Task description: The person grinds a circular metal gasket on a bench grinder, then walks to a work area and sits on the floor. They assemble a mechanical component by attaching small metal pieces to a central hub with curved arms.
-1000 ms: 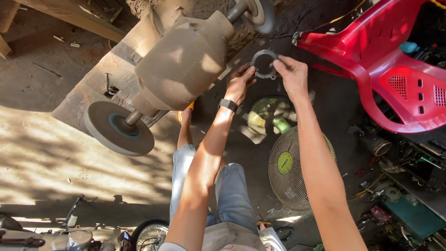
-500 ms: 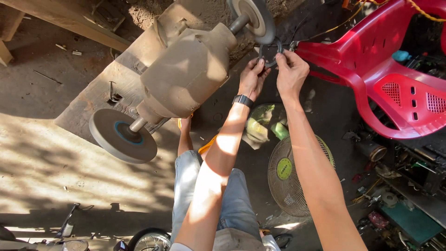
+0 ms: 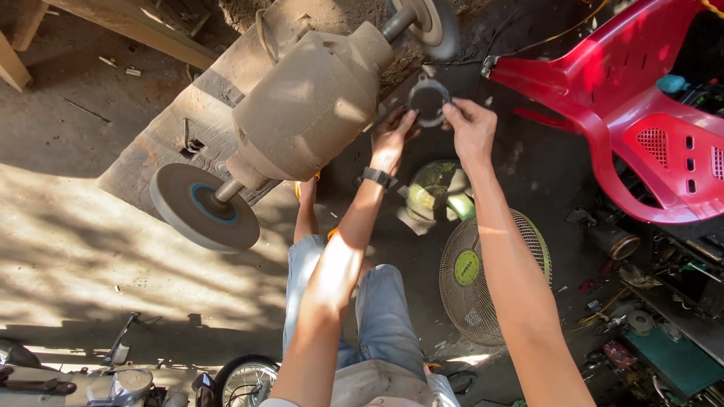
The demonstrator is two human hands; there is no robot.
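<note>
left hand: fingers closed on the metal ring, top centre
right hand: pinching the ring's other edge
nearby: bench grinder, touching neither hand

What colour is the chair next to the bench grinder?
Red: the plastic chair lies tipped at upper right. The head view, the only one, shows it clearly.
</note>
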